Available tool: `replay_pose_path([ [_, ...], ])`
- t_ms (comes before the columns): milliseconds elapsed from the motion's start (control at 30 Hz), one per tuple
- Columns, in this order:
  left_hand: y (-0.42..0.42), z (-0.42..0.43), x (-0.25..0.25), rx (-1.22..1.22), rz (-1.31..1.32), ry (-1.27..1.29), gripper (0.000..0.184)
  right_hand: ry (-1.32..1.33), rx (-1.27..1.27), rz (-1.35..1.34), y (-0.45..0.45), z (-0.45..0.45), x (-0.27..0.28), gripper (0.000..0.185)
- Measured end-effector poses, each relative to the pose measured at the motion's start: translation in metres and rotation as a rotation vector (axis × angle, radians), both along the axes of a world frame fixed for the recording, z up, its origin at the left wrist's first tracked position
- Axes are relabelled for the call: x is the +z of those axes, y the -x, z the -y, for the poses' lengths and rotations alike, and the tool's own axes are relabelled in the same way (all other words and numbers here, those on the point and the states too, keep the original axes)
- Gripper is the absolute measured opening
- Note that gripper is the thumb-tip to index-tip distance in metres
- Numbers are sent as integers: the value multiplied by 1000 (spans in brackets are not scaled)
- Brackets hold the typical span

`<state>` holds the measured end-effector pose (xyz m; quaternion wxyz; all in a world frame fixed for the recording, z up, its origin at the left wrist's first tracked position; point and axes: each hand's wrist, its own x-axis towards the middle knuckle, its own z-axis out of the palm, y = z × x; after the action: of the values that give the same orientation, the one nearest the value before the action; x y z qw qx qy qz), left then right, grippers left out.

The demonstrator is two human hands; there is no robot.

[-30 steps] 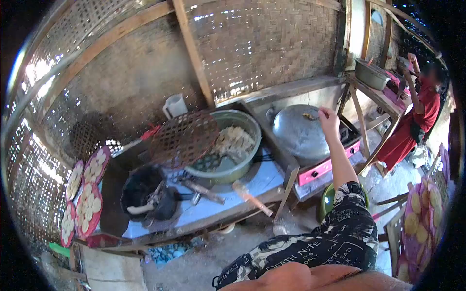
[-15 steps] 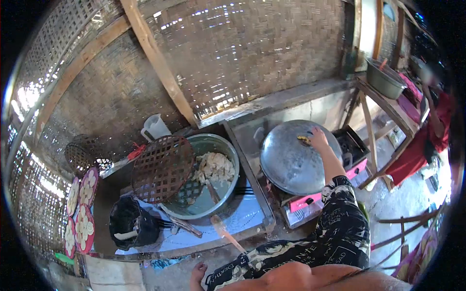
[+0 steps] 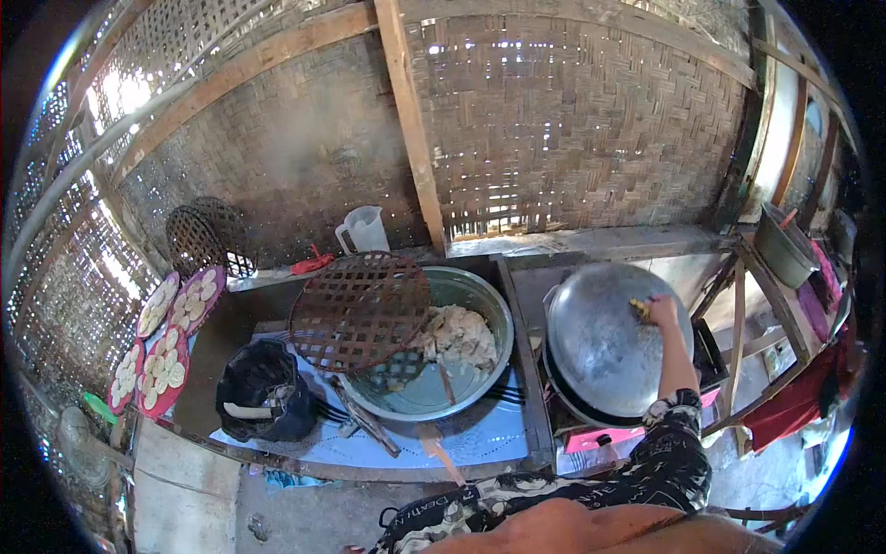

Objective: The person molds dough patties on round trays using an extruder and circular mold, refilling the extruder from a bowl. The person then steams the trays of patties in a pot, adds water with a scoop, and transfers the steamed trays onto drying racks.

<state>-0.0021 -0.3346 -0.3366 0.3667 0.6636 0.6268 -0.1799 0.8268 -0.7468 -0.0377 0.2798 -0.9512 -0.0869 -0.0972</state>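
right hand (image 3: 663,314): fingers gripping handle (image 3: 639,308) of lid (image 3: 600,346), near stove's (image 3: 595,439) left edge; best held level. left hand (image 3: 353,550): can't tell.

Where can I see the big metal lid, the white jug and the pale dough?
Big metal lid (image 3: 600,346): head view, on the broad upper face.
White jug (image 3: 366,231): head view, on its side.
Pale dough (image 3: 464,339): head view, on the middle of the lump.
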Motion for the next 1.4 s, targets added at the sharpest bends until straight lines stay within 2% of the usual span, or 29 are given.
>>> replay_pose_path([
  [100, 0, -2, -8, 37, 15, 17, 46, -18, 3, 85, -23, -18, 49, 24],
  [167, -4, -5, -16, 61, 40, 30, 47, -154, -13, 91, -11, -44, 98, 24],
  [267, -17, -11, -32, 105, 93, 43, 48, -397, 138, -34, -19, -84, 130, 21],
  [300, -22, -15, -35, 94, 107, 27, 49, -392, 125, -10, -16, -102, 137, 20],
  [367, -54, -14, 15, 72, 133, -6, 50, -382, 104, 48, 1, -144, 157, 16],
  [467, -43, -40, -70, -277, 25, -90, 50, -213, 255, 122, -32, -193, 133, 14],
  [567, -36, -30, -62, 12, 60, -45, 51, -413, 457, -166, -26, -236, 127, 12],
  [667, -31, -9, -26, 151, 43, -37, 52, -233, 303, -229, -121, -278, 60, 12],
  [733, -15, 0, -30, 202, 42, -16, 53, 123, 610, 127, -175, -278, 24, 11],
  [800, 1, 11, -36, 227, 37, 11, 53, 211, 649, 149, -167, -298, 28, 11],
  [867, 19, 21, -57, 228, 20, 39, 54, 48, 410, -162, -107, -316, 64, 11],
  [933, 34, 31, -78, 170, 24, 59, 54, 511, 664, 131, -178, -325, 26, 11],
  [1000, 38, 35, -87, 29, 74, 53, 54, 710, 703, 250, -180, -336, 25, 12],
  [1100, 15, 36, -82, 311, 10, 112, 54, 696, 566, 236, -169, -335, 33, 15],
  [1167, -12, 25, -54, 151, 4, 11, 53, 776, 652, 331, -193, -323, 17, 17],
  [1233, -32, 13, -56, 107, 64, -59, 52, 752, 614, 299, -163, -322, 34, 20],
  [1300, -48, -2, -66, 125, 122, 7, 51, 670, 541, 266, -141, -329, 49, 23],
  [1367, -69, -10, -34, 152, 177, -30, 49, 532, 425, 227, -137, -329, 51, 29],
  [1400, -74, -15, -31, 170, 184, -27, 48, 519, 504, 239, -150, -325, 46, 31],
])
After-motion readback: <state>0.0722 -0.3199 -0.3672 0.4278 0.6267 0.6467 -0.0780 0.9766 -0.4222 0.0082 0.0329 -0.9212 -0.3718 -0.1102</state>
